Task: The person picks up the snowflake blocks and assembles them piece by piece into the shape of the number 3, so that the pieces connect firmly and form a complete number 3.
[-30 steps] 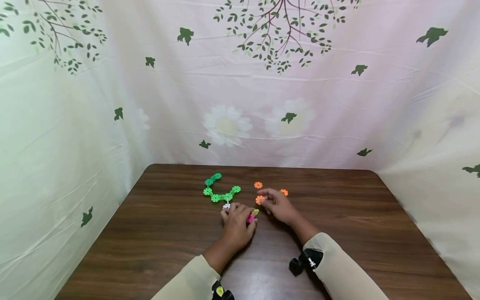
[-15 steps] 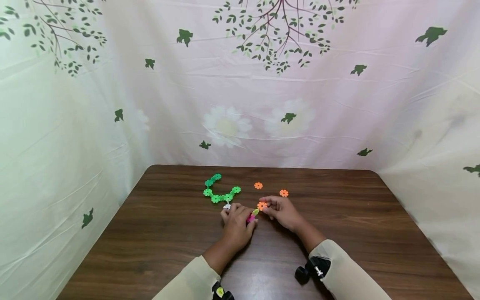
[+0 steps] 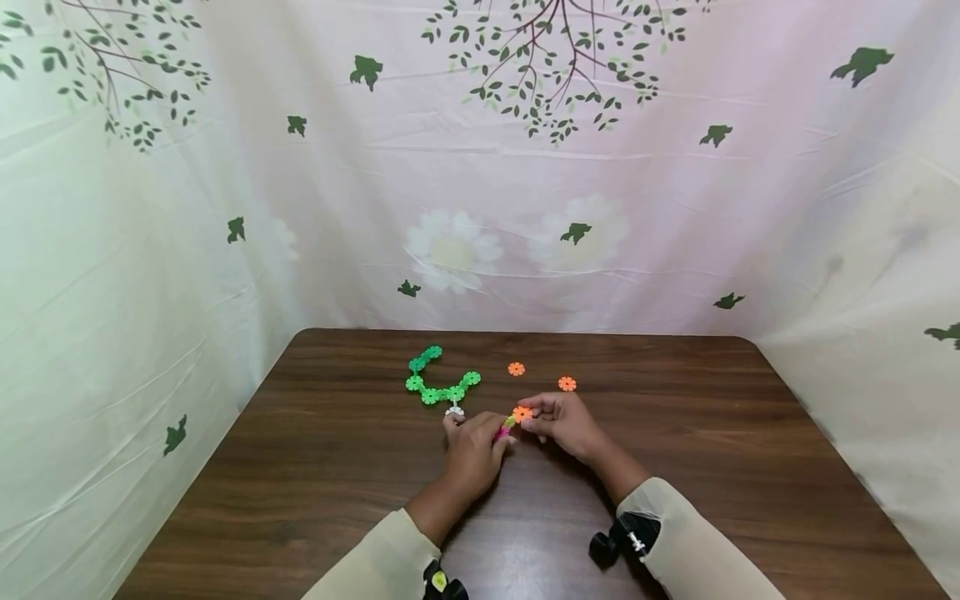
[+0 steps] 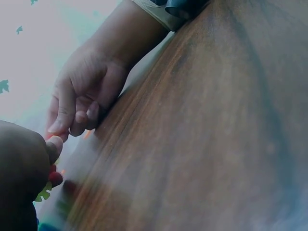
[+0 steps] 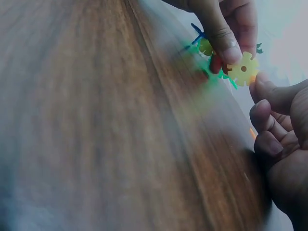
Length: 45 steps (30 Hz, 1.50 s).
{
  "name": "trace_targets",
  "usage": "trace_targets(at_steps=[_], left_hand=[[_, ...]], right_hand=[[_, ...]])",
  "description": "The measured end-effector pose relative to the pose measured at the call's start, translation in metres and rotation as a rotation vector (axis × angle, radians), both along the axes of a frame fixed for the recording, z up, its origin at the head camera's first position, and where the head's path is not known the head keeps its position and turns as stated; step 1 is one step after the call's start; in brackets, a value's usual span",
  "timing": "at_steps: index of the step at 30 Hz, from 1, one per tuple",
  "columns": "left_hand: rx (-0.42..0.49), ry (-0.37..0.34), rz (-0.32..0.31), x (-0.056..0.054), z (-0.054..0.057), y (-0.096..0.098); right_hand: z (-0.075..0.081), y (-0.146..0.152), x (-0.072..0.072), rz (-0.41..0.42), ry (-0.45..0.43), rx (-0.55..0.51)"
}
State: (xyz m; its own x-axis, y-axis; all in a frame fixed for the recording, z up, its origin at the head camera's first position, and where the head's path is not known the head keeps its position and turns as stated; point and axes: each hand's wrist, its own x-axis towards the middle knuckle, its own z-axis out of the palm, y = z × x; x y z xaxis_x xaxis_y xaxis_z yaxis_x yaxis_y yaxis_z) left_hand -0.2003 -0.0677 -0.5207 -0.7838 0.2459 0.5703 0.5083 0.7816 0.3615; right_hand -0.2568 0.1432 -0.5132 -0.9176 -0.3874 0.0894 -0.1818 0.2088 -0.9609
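Note:
A chain of notched plastic linking discs lies at the middle of the table. Its green discs (image 3: 430,397) curve at the far left, with a white disc (image 3: 453,412) joined below them. My left hand (image 3: 474,457) pinches the near end, where a pink disc (image 3: 502,432) and a yellow disc (image 5: 242,72) show past its fingers. Much of the chain under that hand is hidden. Between thumb and fingertips, my right hand (image 3: 568,427) pinches an orange disc (image 3: 522,413), its edge right at the yellow disc.
Two loose orange linking discs lie beyond the right hand, one farther back (image 3: 516,368) and one to the right (image 3: 567,383). The brown wooden table (image 3: 300,467) meets a printed cloth backdrop (image 3: 510,183) behind and at both sides.
My right hand has taken an orange disc from the table and brought it nearer to me, to the yellow disc. My left hand stays in place, its fingers shifting slightly.

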Motion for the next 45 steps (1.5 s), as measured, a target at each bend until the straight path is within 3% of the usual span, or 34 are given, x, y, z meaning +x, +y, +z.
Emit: trace_targets(at_steps=[14, 21, 32, 39, 45], left_hand=[[-0.029, -0.08, -0.098, -0.003, -0.0007, -0.005], [-0.049, -0.029, -0.113, -0.0035, -0.0023, -0.0056], [-0.037, -0.016, -0.143, -0.0046, -0.0034, -0.0055], [-0.03, -0.012, -0.138, -0.0044, -0.0032, -0.0051], [-0.05, 0.035, -0.11, -0.0054, -0.0035, -0.0058]], right_hand=[[-0.0001, 0.0007, 0.0, 0.038, 0.022, 0.016], [0.0026, -0.0009, 0.0007, 0.033, -0.045, -0.016], [0.0059, -0.0048, 0.0059, -0.001, -0.15, -0.071], [0.0068, -0.008, 0.0088, -0.034, -0.194, -0.118], [0.0048, -0.0068, 0.0073, -0.006, -0.192, -0.11]])
